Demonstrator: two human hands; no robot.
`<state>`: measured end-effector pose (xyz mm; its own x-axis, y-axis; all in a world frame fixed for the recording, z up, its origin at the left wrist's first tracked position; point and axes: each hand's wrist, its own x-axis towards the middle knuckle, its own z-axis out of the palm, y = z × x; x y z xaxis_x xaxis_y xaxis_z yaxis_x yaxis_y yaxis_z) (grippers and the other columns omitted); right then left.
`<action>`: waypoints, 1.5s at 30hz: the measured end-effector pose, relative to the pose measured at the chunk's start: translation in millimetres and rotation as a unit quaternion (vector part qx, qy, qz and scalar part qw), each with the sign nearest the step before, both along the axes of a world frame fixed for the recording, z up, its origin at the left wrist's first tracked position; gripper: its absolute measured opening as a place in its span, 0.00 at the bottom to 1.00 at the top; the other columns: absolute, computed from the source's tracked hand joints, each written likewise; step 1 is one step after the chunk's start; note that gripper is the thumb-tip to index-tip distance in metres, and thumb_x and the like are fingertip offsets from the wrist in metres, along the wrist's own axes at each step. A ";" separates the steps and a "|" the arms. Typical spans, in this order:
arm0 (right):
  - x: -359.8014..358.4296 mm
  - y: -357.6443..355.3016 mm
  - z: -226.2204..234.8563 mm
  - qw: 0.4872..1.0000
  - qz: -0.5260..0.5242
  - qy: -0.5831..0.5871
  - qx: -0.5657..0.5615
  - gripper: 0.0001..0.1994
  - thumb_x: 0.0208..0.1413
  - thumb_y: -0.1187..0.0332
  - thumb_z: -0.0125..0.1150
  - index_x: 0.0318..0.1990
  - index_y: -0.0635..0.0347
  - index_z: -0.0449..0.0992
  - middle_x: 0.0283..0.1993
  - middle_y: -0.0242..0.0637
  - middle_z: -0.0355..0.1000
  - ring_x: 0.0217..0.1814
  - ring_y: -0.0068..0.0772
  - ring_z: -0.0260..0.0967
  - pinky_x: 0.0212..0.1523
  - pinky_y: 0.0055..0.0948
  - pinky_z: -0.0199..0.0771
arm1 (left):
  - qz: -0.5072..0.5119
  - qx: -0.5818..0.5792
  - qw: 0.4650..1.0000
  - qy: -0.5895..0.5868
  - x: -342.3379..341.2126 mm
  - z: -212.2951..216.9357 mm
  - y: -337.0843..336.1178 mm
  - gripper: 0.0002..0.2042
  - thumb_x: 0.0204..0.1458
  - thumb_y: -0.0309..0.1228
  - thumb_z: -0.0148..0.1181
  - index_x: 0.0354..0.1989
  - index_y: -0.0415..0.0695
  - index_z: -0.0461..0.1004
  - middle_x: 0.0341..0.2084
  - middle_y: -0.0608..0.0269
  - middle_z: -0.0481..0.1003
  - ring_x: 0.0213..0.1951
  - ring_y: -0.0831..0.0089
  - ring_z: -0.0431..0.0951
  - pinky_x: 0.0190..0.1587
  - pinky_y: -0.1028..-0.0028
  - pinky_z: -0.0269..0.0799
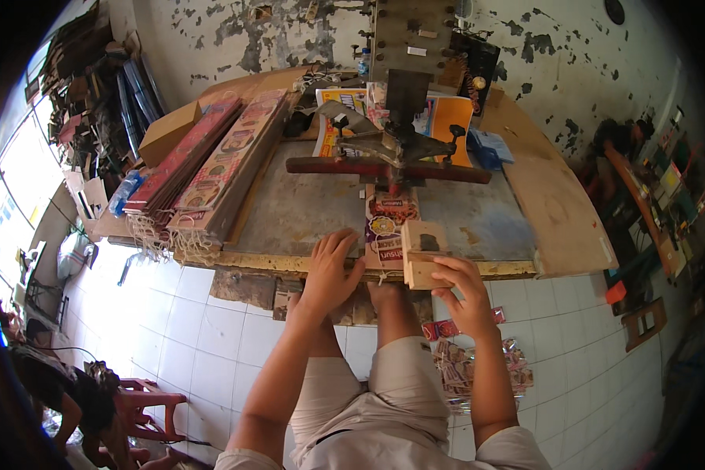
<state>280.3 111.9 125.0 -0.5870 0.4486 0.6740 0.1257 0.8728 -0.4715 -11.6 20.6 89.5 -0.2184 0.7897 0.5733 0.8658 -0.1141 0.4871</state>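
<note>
A narrow printed cardboard strip [385, 229] lies on the grey metal plate in front of me, its string loop hanging past the table's front edge. My left hand [333, 270] rests at that edge, just left of the strip, with its fingers stretched out and nothing held. In my right hand [464, 294] is a light wooden block [424, 272], pinched at its right side. The block stands along the strip's right edge, and a dark patch marks its upper part. Just beyond the strip's far end hangs the red crossbar [341, 166] of a heavy metal press.
Stacks of printed strips with strings [231, 153] lie to the left beside a cardboard box [169, 131]. Colourful printed sheets [450, 117] are behind the press. Packets [478, 364] lie on the tiled floor. A person sits near a red stool [150, 407]; another works far right.
</note>
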 end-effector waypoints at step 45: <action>-72.5 66.3 3.6 0.985 0.061 -0.043 -0.157 0.17 0.64 0.78 0.68 0.59 0.57 0.80 0.65 0.40 0.73 0.63 0.46 0.78 0.57 0.40 0.83 | -0.091 -0.120 0.982 0.114 -47.1 12.6 52.2 0.34 0.59 0.47 0.65 0.74 0.49 0.71 0.74 0.62 0.70 0.76 0.56 0.65 0.79 0.39 0.49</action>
<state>207.8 178.2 128.6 -0.6978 0.5492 0.4598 0.0794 0.6973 -0.7124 -58.7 72.8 102.1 0.0516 0.9220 0.3836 0.9316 -0.1829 0.3142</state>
